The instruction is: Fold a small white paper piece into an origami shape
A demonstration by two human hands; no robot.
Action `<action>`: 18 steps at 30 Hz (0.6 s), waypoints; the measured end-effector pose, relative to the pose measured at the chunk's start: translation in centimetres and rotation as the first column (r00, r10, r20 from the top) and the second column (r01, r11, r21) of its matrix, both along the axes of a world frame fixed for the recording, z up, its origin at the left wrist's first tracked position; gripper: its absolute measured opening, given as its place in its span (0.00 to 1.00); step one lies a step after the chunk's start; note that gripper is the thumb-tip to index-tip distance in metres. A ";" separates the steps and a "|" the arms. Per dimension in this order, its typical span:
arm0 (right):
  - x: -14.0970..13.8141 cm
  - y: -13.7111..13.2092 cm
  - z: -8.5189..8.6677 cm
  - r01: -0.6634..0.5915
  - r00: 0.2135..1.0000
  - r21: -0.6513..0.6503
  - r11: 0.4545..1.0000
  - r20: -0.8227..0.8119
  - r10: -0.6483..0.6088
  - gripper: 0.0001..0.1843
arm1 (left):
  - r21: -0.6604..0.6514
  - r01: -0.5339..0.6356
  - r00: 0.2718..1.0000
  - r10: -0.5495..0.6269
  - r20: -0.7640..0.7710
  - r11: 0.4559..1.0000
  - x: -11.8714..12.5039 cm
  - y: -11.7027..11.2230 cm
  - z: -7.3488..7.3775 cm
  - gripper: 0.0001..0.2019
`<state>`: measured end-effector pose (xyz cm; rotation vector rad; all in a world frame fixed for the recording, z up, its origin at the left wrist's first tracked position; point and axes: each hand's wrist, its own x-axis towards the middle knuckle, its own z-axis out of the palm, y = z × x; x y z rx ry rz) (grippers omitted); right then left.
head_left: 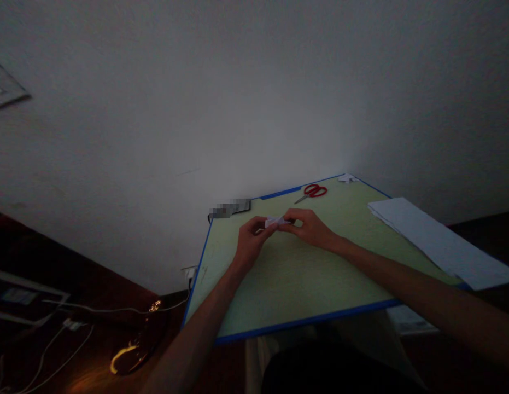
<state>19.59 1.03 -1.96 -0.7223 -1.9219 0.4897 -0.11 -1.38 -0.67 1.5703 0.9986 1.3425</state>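
Observation:
A small piece of folded white paper (274,221) is held between my two hands, above the pale green tabletop (303,273). My left hand (252,235) pinches its left end with thumb and fingers. At the other end, my right hand (305,224) closes thumb and fingertips on the paper. The fingers cover part of it, so its full shape is hard to make out. Just beyond my right hand lies a pair of scissors (314,191) with red handles, blades pointing left.
White paper sheets (434,238) lie along the table's right side and overhang its edge. Crumpled white scraps (347,178) sit in the far corner. A dark flat object (240,206), partly blurred, lies at the far left. A white cable (127,311) runs near the floor.

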 end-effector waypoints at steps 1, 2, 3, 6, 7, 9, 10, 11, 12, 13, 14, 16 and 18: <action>0.1 0.0 0.0 -0.003 1.000 0.000 1.000 0.004 0.003 0.20 | 0.002 0.006 1.000 -0.006 -0.015 1.000 0.0 0.0 -0.1 0.16; 0.1 0.0 0.0 -0.004 1.000 -0.001 1.000 0.008 0.004 0.21 | 0.004 0.011 0.999 -0.010 -0.034 1.000 -0.1 0.1 -0.1 0.16; 0.2 0.0 0.1 -0.003 1.000 0.000 1.000 0.013 0.003 0.21 | 0.009 0.014 0.998 -0.013 -0.055 1.000 -0.2 0.2 -0.2 0.17; 0.2 -0.2 0.2 0.001 0.999 0.008 1.000 0.035 -0.001 0.22 | 0.032 0.012 0.993 -0.009 -0.114 0.999 -0.5 0.5 -0.3 0.17; 0.1 -0.2 0.2 0.000 0.999 0.010 1.000 0.041 0.000 0.22 | 0.045 0.007 0.992 -0.001 -0.127 0.999 -0.7 0.6 -0.3 0.18; 0.1 -0.3 0.3 0.000 0.999 0.010 1.000 0.043 0.000 0.22 | 0.071 -0.011 0.989 0.021 -0.146 0.997 -0.9 0.7 -0.2 0.19; 0.0 -0.4 0.3 0.000 0.999 0.004 1.000 0.038 0.000 0.22 | 0.081 -0.020 0.988 0.032 -0.152 0.997 -1.0 0.8 -0.1 0.19; 0.0 -0.4 0.3 -0.002 0.999 -0.003 1.000 0.033 0.002 0.22 | 0.086 -0.029 0.987 0.043 -0.155 0.996 -1.1 0.8 -0.1 0.19; 0.0 -0.4 0.3 -0.006 1.000 -0.013 1.000 0.029 0.006 0.21 | 0.088 -0.038 0.986 0.052 -0.158 0.995 -1.2 0.8 -0.1 0.20; 0.1 -0.4 0.2 -0.013 1.000 -0.022 1.000 0.028 0.013 0.21 | 0.086 -0.046 0.985 0.059 -0.161 0.995 -1.2 0.8 -0.1 0.20; 0.1 -0.4 0.2 -0.021 0.999 -0.028 0.999 0.031 0.022 0.21 | 0.082 -0.051 0.984 0.064 -0.163 0.995 -1.2 0.7 0.0 0.19; 0.2 -0.3 0.2 -0.039 0.998 -0.029 0.999 0.045 0.040 0.19 | 0.069 -0.058 0.984 0.069 -0.166 0.996 -1.1 0.6 0.0 0.18; 0.3 -0.2 0.2 -0.046 0.997 -0.019 0.999 0.056 0.047 0.18 | 0.052 -0.056 0.986 0.063 -0.151 0.997 -1.0 0.6 0.0 0.17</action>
